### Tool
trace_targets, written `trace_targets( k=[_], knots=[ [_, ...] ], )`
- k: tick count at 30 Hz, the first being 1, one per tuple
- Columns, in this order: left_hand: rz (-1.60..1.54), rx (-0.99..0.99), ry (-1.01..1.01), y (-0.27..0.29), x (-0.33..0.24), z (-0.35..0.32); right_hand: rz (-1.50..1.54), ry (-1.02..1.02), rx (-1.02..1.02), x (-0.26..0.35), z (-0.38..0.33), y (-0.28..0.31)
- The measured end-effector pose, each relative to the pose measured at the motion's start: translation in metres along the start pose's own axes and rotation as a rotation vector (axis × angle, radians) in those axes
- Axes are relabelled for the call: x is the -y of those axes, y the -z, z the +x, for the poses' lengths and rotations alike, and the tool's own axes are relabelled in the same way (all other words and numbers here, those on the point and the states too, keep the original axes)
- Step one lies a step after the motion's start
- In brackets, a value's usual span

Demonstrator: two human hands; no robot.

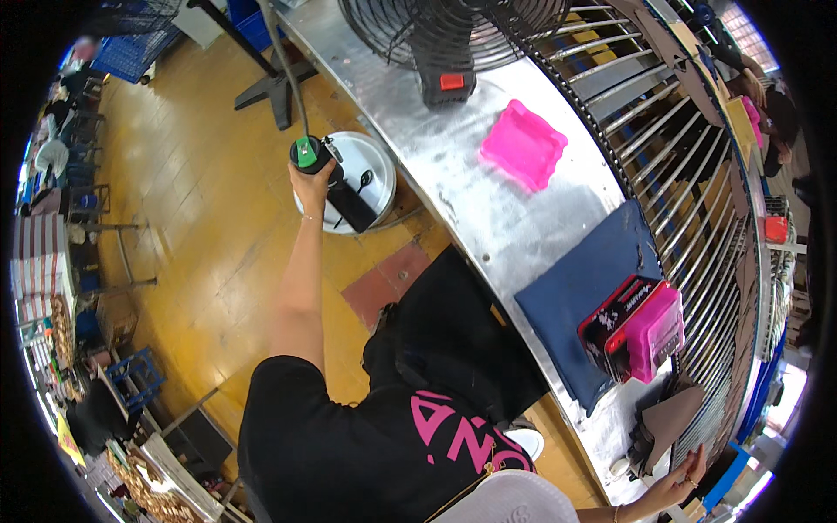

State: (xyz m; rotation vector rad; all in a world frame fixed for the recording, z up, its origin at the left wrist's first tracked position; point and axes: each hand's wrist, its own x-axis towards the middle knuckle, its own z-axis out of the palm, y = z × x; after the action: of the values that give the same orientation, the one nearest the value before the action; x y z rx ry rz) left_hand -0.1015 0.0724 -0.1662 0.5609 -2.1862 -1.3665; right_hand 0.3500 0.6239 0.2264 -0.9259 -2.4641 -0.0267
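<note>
at the bottom right of the frame the right hand (682,475) rests with fingers loosely spread on a dark brown stack of leather-like pieces (667,423) near the end of the metal table (453,148); it touches the stack but whether it pinches anything cannot be told. just above it, lower right of centre, a pink tray (654,331) lies against a red and black box (610,318), both on a dark blue cushion (584,288); what is inside either cannot be seen. the cushion overhangs the table's near edge a little.

further up, in the upper middle, a second pink tray (523,144) sits alone on bare metal with open room all round it. behind it a black fan (445,44) stands on the table, and a curved wire rack (663,157) runs along the far edge at the right.

left of centre, the left hand (311,179) is stretched out with the arm extended, fingers wrapped tight around a black tool with a green cap (307,155), a cable running up from it. the tool hangs over a white bucket (375,157) on the yellow floor (192,174); a black scoop-like piece lies in the bucket. the floor to the left is wide and open.
</note>
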Motion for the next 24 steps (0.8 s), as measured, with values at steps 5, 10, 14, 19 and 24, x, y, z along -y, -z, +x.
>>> trace_targets(
  k=[5, 10, 14, 19, 24],
  knots=[
    [0.002, 0.009, 0.140, -0.075, 0.045, 0.015, -0.047, -0.084, 0.031, 0.053, -0.002, 0.001],
    [0.060, -0.022, 0.165, -0.094, 0.064, 0.026, -0.064, -0.130, 0.121, 0.049, -0.004, -0.008],
    [0.050, 0.018, 0.134, -0.099, 0.076, 0.025, 0.016, -0.189, 0.187, 0.030, -0.006, -0.006],
    [0.027, 0.069, 0.127, -0.113, 0.075, 0.017, -0.057, -0.159, 0.206, 0.052, -0.009, -0.007],
    [0.078, 0.200, 0.201, -0.115, 0.111, 0.019, -0.019, -0.212, 0.174, 0.057, -0.018, -0.012]
  ],
)
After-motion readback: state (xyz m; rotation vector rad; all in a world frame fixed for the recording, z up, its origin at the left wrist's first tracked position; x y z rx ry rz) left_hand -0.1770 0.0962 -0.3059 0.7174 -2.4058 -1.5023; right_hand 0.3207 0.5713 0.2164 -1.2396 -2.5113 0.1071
